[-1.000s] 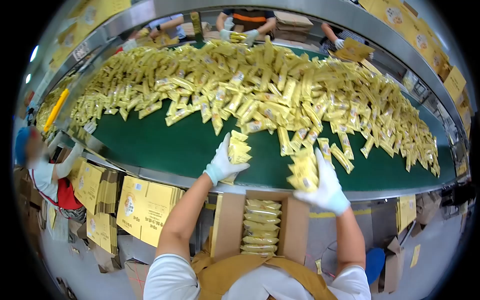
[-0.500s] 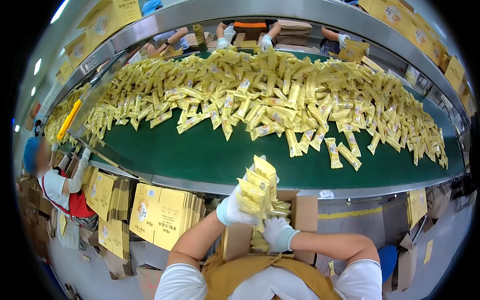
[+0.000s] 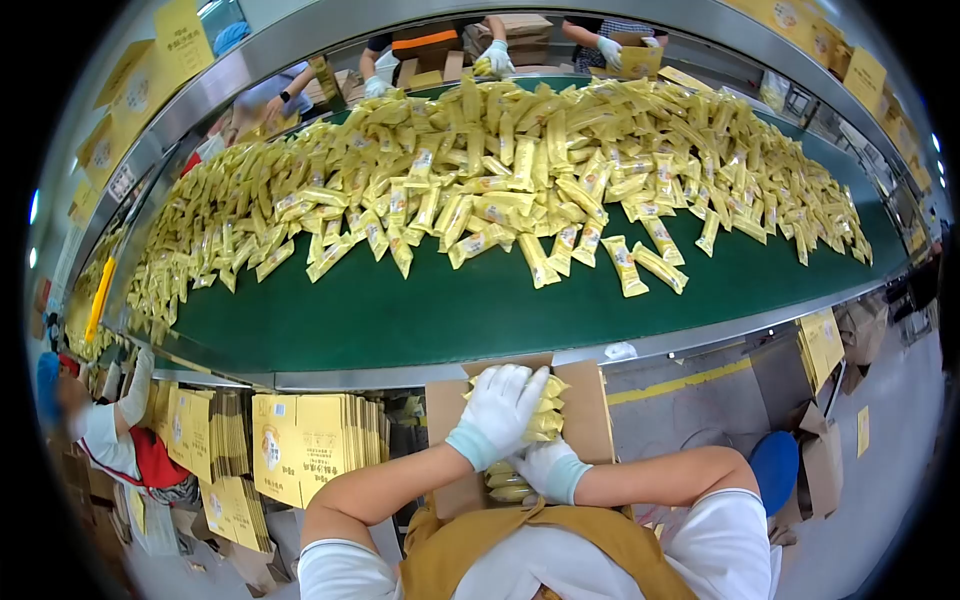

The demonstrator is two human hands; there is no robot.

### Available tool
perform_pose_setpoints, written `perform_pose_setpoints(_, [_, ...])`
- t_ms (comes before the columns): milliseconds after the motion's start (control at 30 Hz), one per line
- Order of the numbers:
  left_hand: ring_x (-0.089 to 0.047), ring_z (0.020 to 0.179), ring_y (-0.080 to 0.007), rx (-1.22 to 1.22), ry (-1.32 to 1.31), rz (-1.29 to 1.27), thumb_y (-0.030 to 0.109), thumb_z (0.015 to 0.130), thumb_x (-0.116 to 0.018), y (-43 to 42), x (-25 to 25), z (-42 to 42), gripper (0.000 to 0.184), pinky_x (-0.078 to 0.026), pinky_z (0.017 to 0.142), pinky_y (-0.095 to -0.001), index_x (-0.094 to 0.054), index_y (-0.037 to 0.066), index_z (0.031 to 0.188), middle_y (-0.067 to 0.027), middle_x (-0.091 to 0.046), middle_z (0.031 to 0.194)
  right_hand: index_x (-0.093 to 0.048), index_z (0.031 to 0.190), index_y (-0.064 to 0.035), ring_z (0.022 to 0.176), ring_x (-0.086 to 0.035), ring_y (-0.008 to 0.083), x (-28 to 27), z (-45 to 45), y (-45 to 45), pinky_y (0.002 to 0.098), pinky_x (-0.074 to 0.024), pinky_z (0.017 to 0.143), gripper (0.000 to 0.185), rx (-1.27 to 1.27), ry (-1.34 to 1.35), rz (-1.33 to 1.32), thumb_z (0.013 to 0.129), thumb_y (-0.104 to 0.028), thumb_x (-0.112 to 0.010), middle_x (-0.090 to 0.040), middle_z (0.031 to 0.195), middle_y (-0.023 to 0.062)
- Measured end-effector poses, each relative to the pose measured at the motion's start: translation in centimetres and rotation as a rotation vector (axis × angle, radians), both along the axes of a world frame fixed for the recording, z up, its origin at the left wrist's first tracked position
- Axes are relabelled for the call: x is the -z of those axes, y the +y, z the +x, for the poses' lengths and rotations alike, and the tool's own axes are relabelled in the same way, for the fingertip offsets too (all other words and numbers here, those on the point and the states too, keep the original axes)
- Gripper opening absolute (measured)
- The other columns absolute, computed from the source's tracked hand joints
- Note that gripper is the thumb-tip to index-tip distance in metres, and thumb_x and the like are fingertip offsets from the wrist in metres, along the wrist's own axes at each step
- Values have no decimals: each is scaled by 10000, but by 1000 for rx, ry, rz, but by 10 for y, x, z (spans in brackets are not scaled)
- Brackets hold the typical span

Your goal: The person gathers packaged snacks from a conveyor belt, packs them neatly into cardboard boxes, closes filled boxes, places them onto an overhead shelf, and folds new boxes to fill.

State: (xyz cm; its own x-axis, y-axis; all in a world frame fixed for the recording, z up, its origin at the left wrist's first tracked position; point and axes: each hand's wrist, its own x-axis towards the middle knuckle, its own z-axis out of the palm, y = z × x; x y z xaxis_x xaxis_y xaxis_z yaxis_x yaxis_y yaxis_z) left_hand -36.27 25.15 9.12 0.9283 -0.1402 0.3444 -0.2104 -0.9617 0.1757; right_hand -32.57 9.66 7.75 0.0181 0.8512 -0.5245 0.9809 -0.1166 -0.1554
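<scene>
Directly in front of me is an open cardboard box [image 3: 591, 415] with yellow snack packets [image 3: 508, 484] inside. My left hand [image 3: 503, 400], in a white glove, is closed around a bunch of yellow packets [image 3: 548, 408] in the upper part of the box. The packets show on its right side, stacked in a row. My right hand [image 3: 550, 468], also gloved, is down inside the box just below that bunch. Its fingertips are hidden, so its grip cannot be made out.
A large heap of yellow packets [image 3: 480, 170] covers the far part of the green conveyor belt [image 3: 400, 320]. Flattened yellow cartons [image 3: 310, 440] stand at the left. A co-worker in a red apron [image 3: 155, 460] is further left. Gloved co-workers' hands [image 3: 495, 58] work across the belt.
My left hand has lowered the bunch of packets from above the box into it. My right hand stays low in the box. The view has shifted slightly.
</scene>
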Motion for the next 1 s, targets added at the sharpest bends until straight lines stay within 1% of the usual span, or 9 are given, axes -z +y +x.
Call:
perform_pose_setpoints(100, [-521, 1181, -354, -61, 74, 57, 211, 750, -695, -7, 20, 2, 723, -390, 1051, -479, -479, -41, 1392, -195, -537, 1236, -432, 1490, -61, 961, -683, 310, 10, -4, 6, 508, -508, 830, 780, -8, 5, -102, 843, -409, -693, -691, 1099, 122])
perform_pose_setpoints(233, [-504, 1226, -374, -81, 264, -100, 192, 768, -678, -6, 39, 3, 762, -366, 1085, -483, -405, -44, 1440, -220, -526, 1290, -530, 1379, -65, 887, -680, 294, 3, -2, 17, 484, -489, 698, 600, -191, -192, -130, 897, -407, -632, -696, 1049, 105])
perform_pose_setpoints(300, [-492, 1261, -383, -72, 306, -40, 207, 744, -701, -3, 55, 5, 824, -351, 1111, -487, -368, -59, 1449, -239, -519, 1318, -586, 1276, -89, 816, -677, 288, 20, -7, 17, 472, -465, 657, 475, -320, -348, -47, 924, -408, -580, -691, 1014, 99])
perform_pose_setpoints(367, [-488, 1273, -378, -38, 378, -32, 220, 730, -715, 0, 48, 5, 843, -342, 1121, -488, -371, -67, 1444, -243, -520, 1315, -588, 1279, -99, 818, -676, 294, 59, -5, 18, 476, -464, 666, 428, -104, -101, 30, 936, -351, -541, -692, 1013, 92])
perform_pose_setpoints(500, [-496, 1248, -380, -42, 406, -15, 244, 721, -728, 3, 43, 3, 871, -346, 1105, -487, -360, -72, 1444, -243, -522, 1308, -585, 1285, -116, 845, -684, 315, 70, 7, 6, 464, -487, 712, 499, -220, -113, 323, 883, -409, -619, -698, 1007, 93])
perform_pose_setpoints(600, [-512, 1191, -357, -96, 415, 60, 255, 710, -736, -2, 48, 1, 890, -366, 1066, -461, -358, -61, 1451, -218, -530, 1269, -579, 1288, -122, 855, -693, 322, 8, 32, 15, 443, -510, 746, 635, -291, 86, 49, 792, -492, -721, -703, 999, 115])
perform_pose_setpoints(700, [-525, 1144, -332, -100, 484, 155, 277, 707, -744, -5, 46, 2, 903, -383, 1032, -434, -362, -52, 1455, -196, -543, 1219, -567, 1319, -151, 871, -703, 315, -16, 39, 15, 432, -524, 783, 757, -227, 158, 9, 725, -572, -774, -708, 1003, 125])
perform_pose_setpoints(900, [-483, 1293, -393, 91, 853, 162, 377, 742, -746, 10, 16, 22, 963, -362, 1103, -458, -333, -101, 1469, -275, -498, 1356, -548, 1413, -153, 923, -700, 330, -15, 55, 26, 426, -535, 857, 683, -193, 434, -92, 841, -476, -734, -710, 1066, 153])
perform_pose_setpoints(1000, [-493, 1311, -421, 223, 795, 126, 453, 779, -733, 33, 8, 15, 944, -386, 1112, -461, -365, -77, 1468, -301, -449, 1438, -584, 1400, -122, 949, -686, 246, -42, 100, 21, 364, -535, 872, 545, 100, 1040, 45, 922, -349, -713, -715, 1096, 131])
